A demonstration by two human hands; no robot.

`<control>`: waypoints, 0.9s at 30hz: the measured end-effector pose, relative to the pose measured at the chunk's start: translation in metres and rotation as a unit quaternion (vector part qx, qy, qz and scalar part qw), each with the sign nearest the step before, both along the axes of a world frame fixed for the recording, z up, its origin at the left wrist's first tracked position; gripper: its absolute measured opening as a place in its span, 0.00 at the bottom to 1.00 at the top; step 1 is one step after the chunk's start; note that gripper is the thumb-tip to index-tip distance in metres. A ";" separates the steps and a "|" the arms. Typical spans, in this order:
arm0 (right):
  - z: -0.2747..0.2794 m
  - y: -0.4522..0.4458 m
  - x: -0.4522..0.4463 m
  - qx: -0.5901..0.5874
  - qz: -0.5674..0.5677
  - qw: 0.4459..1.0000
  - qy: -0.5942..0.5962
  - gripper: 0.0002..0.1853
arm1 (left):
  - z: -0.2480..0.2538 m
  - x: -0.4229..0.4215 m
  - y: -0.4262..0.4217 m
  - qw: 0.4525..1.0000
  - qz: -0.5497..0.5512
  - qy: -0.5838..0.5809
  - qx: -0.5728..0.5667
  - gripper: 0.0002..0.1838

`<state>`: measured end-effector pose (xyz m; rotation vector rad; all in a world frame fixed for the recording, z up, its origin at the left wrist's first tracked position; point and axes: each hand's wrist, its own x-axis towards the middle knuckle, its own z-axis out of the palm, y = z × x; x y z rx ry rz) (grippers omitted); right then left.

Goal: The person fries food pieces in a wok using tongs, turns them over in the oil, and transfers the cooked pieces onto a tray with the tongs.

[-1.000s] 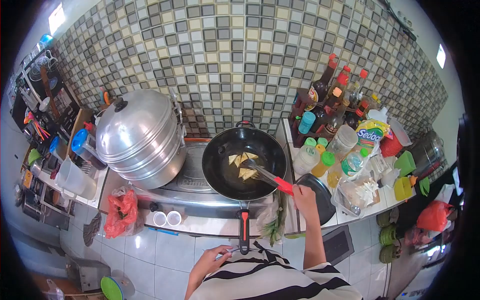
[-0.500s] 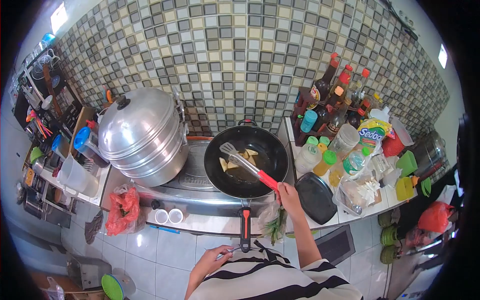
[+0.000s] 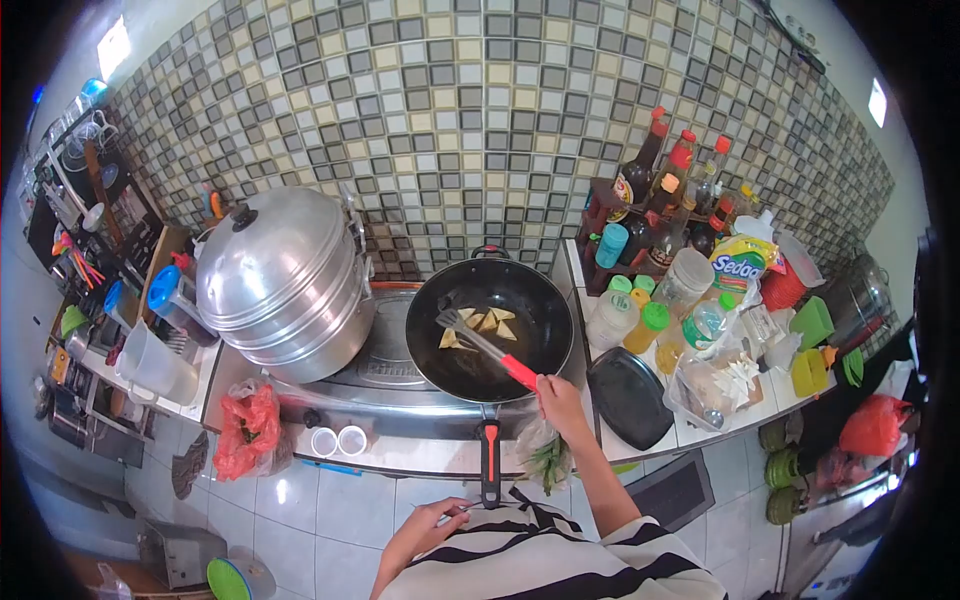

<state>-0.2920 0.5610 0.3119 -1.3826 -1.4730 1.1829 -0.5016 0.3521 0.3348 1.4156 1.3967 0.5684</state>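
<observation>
My right hand (image 3: 562,402) grips the red handle of a slotted metal spatula (image 3: 487,345), whose head is inside the black wok (image 3: 540,350). Several light triangular pieces (image 3: 498,318) lie in the wok, some beside the spatula head and some partly behind it. The wok sits on the stove, its black and red handle (image 3: 490,460) pointing toward my body. Near the end of that handle, my left hand (image 3: 425,530) is held by the striped clothing, fingers curled around something thin that I cannot make out.
A large metal steamer (image 3: 285,285) stands left of the wok. At the right are a black tray (image 3: 630,398), several jars and sauce bottles (image 3: 640,170). A red plastic bag (image 3: 247,428) and two white cups (image 3: 351,440) sit along the front left edge.
My right hand has moved left and slightly down, carrying the spatula with it. The triangular pieces have shifted in the wok. My left hand stays by the clothing.
</observation>
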 end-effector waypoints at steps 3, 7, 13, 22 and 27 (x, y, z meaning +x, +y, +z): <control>-0.018 0.008 0.008 0.112 -0.017 0.988 -0.106 0.18 | -0.013 -0.001 -0.001 0.999 0.006 -0.004 0.044 0.11; 0.031 -0.008 0.020 0.135 -0.069 0.980 -0.128 0.18 | -0.006 -0.003 -0.001 1.000 0.002 0.014 0.007 0.12; 0.037 -0.009 0.043 0.138 -0.123 0.963 -0.196 0.19 | -0.016 -0.004 -0.002 0.999 -0.015 0.003 0.028 0.15; -0.016 0.013 0.043 0.100 -0.127 0.976 -0.143 0.22 | -0.015 -0.002 0.003 0.999 -0.018 0.016 0.024 0.15; -0.009 0.013 0.028 0.029 -0.132 0.990 -0.040 0.22 | -0.020 -0.001 0.002 0.999 -0.015 -0.003 0.034 0.14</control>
